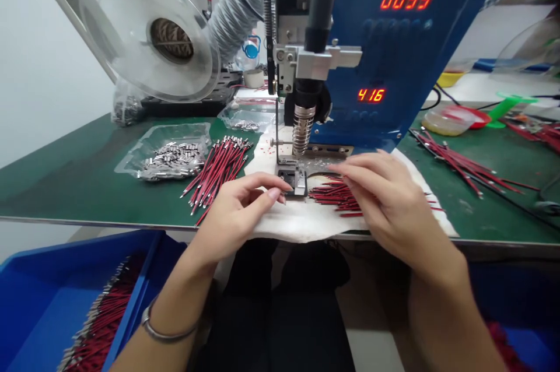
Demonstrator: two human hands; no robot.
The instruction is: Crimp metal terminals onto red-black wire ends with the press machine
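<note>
My left hand (242, 209) is at the left side of a small metal fixture (299, 183), its index fingertip at the fixture's edge. Its thumb and fingers are drawn together; whatever may lie between them is hidden. To the fixture's right, my right hand (389, 203) is closed in a pinch above a pile of red-and-black wires (335, 194). I cannot make out what is between those fingertips. Directly above the fixture stands a spring-wrapped soldering head (304, 127) on a blue machine (376, 51) with lit red digits. White paper (291, 223) lies under the fixture and wires.
Left of the fixture are a bundle of red-and-black wires (221, 171) and a clear tray (129, 165) of small metal connectors. A blue bin (26, 279) below holds finished-looking wires. More wires (464, 165) lie at right. A large clear reel (118, 28) stands at upper left.
</note>
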